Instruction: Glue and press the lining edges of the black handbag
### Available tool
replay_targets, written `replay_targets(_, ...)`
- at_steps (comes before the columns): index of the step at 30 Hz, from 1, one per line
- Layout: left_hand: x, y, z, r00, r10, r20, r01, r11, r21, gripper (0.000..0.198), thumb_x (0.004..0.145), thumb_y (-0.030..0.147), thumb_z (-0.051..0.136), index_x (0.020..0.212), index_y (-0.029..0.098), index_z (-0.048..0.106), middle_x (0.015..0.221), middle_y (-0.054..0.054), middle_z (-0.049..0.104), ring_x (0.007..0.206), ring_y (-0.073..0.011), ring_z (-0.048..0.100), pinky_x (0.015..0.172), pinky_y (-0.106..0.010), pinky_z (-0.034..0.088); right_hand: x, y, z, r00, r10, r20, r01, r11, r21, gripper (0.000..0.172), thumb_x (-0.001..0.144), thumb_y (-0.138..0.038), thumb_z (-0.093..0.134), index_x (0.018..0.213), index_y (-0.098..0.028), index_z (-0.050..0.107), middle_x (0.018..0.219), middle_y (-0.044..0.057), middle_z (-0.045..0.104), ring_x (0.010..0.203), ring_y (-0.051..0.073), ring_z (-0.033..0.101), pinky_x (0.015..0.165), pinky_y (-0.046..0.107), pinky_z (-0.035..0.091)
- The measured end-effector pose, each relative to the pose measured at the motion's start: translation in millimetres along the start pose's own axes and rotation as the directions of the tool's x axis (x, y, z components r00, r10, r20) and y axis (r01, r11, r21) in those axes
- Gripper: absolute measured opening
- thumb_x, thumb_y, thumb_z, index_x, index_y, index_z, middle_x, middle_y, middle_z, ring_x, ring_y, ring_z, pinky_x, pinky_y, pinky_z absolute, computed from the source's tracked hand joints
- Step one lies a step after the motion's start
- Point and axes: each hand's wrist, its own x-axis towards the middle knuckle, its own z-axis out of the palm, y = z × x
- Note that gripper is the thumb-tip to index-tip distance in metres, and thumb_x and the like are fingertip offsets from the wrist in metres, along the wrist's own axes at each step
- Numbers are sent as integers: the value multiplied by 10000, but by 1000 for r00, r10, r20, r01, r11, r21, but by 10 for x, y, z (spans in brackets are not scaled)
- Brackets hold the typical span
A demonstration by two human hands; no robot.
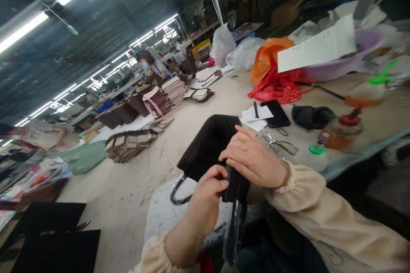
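Observation:
A black bag (205, 145) lies tilted near the table's front edge, with a dark looped handle (174, 192) showing under its left side. My left hand (205, 200) pinches the bag's near edge between thumb and fingertips. Over the same edge, my right hand (253, 158) is closed, its fingers bent across the black material and close to the left fingertips. From the bag a dark strap in clear plastic (235, 230) hangs down past the table edge. What lies under the right palm is hidden.
Right of the bag are scissors (278, 143), a black phone (276, 113), an orange-liquid bottle (344, 130) and a red plastic bag (275, 87). Stacked brown pieces (128, 145) stand on the left; black panels (57, 247) lie nearer. Other people (150, 66) work farther back.

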Motion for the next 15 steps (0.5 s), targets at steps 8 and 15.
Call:
replay_targets(8, 35, 28, 5, 999, -41, -9, 41, 999, 36, 69, 673, 175, 545, 691, 162, 480, 662, 14, 391, 633, -109, 348, 604, -244, 272, 8, -12, 19, 1000, 8, -6, -8, 1000, -5, 228, 915, -223, 413, 987, -199, 628, 860, 23, 614, 911, 179, 481, 1108, 480, 146)
replay_targets(15, 29, 29, 24, 1000, -19, -23, 20, 998, 68, 82, 679, 177, 559, 678, 162, 478, 674, 13, 396, 661, -107, 359, 623, -239, 294, 16, -14, 12, 1000, 8, 0, -8, 1000, -12, 221, 916, -228, 415, 986, -202, 623, 863, 10, 618, 927, 178, 474, 1114, 469, 138)
